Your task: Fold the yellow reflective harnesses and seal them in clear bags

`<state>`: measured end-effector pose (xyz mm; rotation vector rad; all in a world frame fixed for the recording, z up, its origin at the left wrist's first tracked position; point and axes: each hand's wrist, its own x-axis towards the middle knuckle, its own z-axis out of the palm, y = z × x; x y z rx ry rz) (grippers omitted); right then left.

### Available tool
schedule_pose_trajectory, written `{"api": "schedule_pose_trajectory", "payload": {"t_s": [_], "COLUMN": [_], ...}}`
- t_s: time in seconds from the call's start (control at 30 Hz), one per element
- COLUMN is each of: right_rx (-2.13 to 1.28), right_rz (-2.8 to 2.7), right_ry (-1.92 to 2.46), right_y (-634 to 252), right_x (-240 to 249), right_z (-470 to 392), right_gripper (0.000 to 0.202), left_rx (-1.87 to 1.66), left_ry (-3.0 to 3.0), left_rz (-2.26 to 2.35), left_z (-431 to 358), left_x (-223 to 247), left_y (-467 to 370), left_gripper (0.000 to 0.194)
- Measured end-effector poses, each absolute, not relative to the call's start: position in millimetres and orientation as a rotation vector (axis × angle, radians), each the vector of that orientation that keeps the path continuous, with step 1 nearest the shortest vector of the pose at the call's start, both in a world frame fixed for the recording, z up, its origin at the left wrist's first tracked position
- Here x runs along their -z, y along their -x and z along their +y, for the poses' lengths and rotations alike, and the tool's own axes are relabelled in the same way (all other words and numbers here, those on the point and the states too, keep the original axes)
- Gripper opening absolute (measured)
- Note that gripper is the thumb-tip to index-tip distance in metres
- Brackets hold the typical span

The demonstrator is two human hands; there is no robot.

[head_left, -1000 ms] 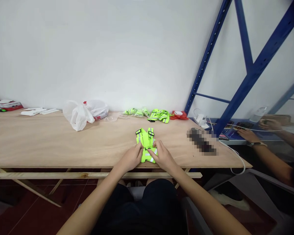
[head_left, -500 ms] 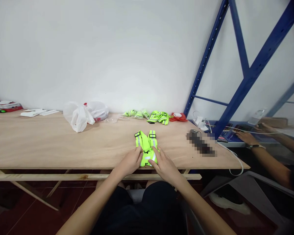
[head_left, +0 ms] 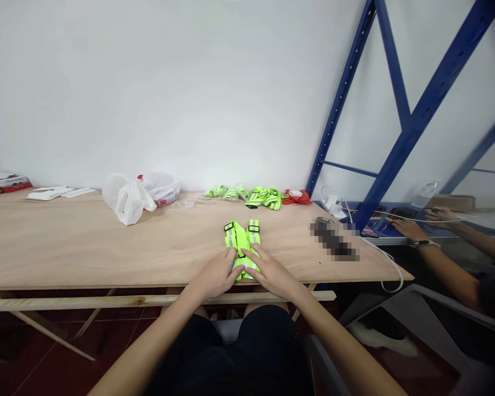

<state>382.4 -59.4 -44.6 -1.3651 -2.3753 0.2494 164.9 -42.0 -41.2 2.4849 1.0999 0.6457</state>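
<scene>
Harness (yel.-grn) on tbl, L hand & R hand touching.

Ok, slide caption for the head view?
Left hand and right hand touch neon reflective straps on a wooden table.

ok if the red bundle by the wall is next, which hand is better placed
Probably the right hand: it's nearer the red bundle, with the left hand farther left. Both touch the yellow-green harness.

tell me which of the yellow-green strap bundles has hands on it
The bundle nearest the front edge of the table: the left hand and right hand are both on it. The other bundles lie farther back by the wall, untouched.
</scene>
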Motion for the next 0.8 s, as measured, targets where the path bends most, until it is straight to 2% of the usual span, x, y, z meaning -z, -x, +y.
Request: {"api": "schedule_pose_trajectory", "payload": {"t_s": [0.2,0.33,0.4,0.63,0.8], "right_rx": [-0.195,-0.176,-0.154,-0.082,-0.19], "right_rz": [-2.384,-2.439,-2.471,-2.522,-2.375], "right_ry": [1.38,1.362,1.34,1.296,1.196], "right_y": [-385,-386,-387,-394,-396], "right_x": [45,49,52,49,41], "right_z": [-60,-65,-68,-77,-65], "right_gripper": [0.056,0.082,0.089,0.054,0.035], "left_rx": [-0.676,-0.639,-0.62,-0.553,-0.623], "left_ry": [-2.614,-2.636,-2.652,-2.63,-2.54], "left_rz": [1.096,1.029,1.023,1.03,1.065], "left_z": [-50,-56,-59,-66,-55], "left_x": [40,50,53,44,23], "left_y": [-158,-146,-142,-138,-139], "left_gripper": [0.032,0.058,0.06,0.036,0.033]}}
